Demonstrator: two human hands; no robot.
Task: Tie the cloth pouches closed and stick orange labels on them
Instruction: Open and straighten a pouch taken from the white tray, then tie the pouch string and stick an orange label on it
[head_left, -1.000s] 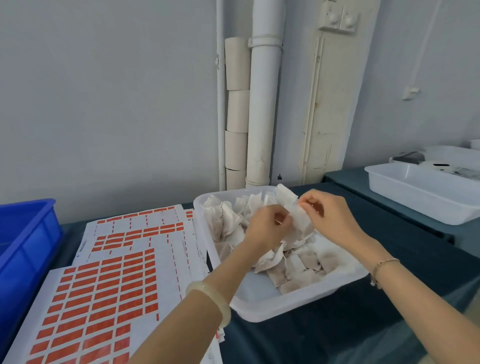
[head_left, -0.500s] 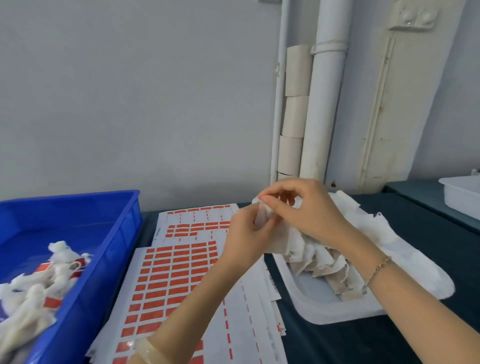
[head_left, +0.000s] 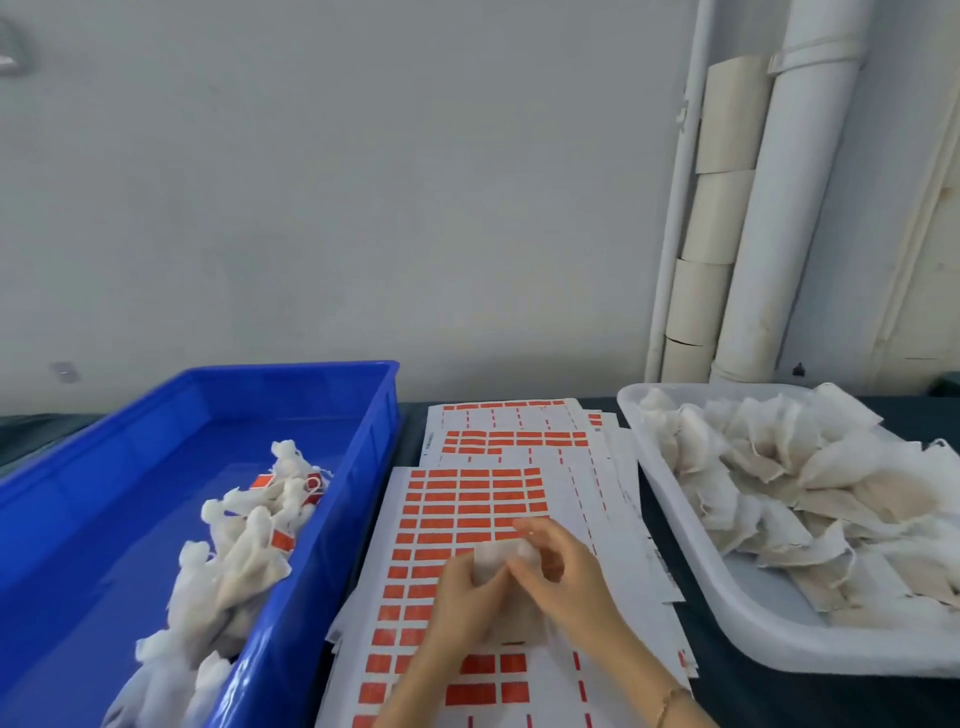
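Both the left hand and the right hand pinch one cloth pouch, seemingly at its top, above the label sheets. A blue bin of tied pouches sits left; a white tray of loose ones sits right.

Left hand and right hand touching, fingers curled

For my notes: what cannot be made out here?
Head view, pouch: mostly covered by left hand and right hand; tied or not, unclear.
Head view, label sheets: any print too small.
Head view, white tray: cut by right edge.
Head view, blue bin: cut by left and bottom edges.
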